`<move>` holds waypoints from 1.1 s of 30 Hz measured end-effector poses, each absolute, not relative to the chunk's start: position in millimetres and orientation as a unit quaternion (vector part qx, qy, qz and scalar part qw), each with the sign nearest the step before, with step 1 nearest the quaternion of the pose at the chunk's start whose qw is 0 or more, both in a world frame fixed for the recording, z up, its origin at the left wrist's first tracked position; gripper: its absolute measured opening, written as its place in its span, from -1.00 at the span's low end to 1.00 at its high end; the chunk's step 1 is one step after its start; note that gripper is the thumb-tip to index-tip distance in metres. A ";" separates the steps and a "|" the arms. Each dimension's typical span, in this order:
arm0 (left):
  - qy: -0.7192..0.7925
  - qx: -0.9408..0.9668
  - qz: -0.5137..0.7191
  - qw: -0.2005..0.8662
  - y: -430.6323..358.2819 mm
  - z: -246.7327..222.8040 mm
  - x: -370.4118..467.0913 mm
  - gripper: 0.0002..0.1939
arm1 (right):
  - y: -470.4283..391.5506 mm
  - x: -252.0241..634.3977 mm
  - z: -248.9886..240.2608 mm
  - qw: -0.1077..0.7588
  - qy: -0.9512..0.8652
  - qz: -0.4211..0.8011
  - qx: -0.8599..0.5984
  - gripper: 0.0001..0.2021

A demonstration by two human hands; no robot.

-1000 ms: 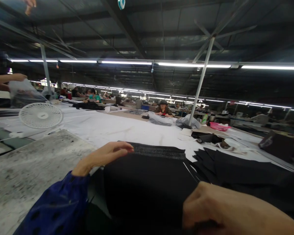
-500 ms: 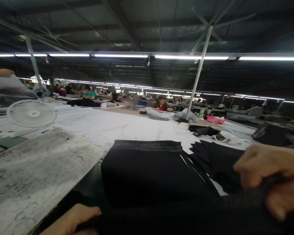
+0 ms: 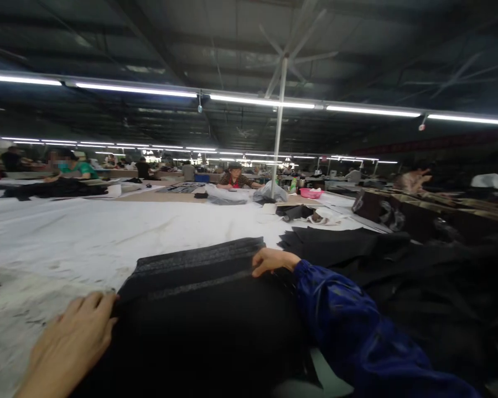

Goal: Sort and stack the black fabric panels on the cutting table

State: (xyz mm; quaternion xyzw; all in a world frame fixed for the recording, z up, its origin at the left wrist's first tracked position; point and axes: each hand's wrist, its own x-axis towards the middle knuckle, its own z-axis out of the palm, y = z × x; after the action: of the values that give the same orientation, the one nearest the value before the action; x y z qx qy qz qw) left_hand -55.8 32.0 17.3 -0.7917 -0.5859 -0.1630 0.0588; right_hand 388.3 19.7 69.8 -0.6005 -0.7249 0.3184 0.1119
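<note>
A black fabric panel lies over a stack of like pieces in front of me, with a greyish band across its upper part. My left hand has its fingers bent over the panel's left edge, fingertips pressed together on the cloth. At the upper right corner, my right hand pinches the panel's edge between thumb and fingers. A blue sleeve covers my right forearm and hides part of the stack's right side.
More black cloth is heaped to the right. White sheeting covers the table beyond, with a stained pale board at left. A pole, a pink basin and a co-worker are farther off.
My view has swung right. Both hands have moved forward with the black panel, from near me to over the stack; the panel now lies spread on top, with its band near the far edge.
</note>
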 end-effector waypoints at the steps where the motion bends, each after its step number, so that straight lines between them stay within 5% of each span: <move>1: -0.570 -0.801 -0.157 0.095 31.8 26.0 -41.1 -0.58 | 21.2 388.0 66.0 0.113 -0.725 0.322 -0.598 -0.66; 4: -0.489 -0.851 -0.174 0.084 24.8 53.5 31.6 -0.58 | 21.2 387.8 66.3 0.102 -0.723 0.335 -0.595 -0.69; 10: -0.362 -0.898 -0.185 -0.166 36.4 59.0 191.7 -0.72 | 26.4 389.2 67.4 0.080 -0.743 0.326 -0.579 -0.72; 19: -0.281 -0.883 -0.228 -0.299 68.5 17.2 222.1 -0.68 | 27.5 408.1 69.0 0.121 -0.712 0.414 -0.554 -0.72; 33: -0.324 -0.893 -0.264 -0.166 56.7 20.1 229.1 -0.88 | 0.8 441.2 77.5 0.199 -0.726 0.303 -0.584 -0.81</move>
State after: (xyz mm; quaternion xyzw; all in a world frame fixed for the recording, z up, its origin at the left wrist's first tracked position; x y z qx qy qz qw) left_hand 229.1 56.7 20.1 -0.8931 -0.3240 -0.2639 -0.1664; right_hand 441.2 0.8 77.5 -0.5838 -0.7264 0.3034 0.1987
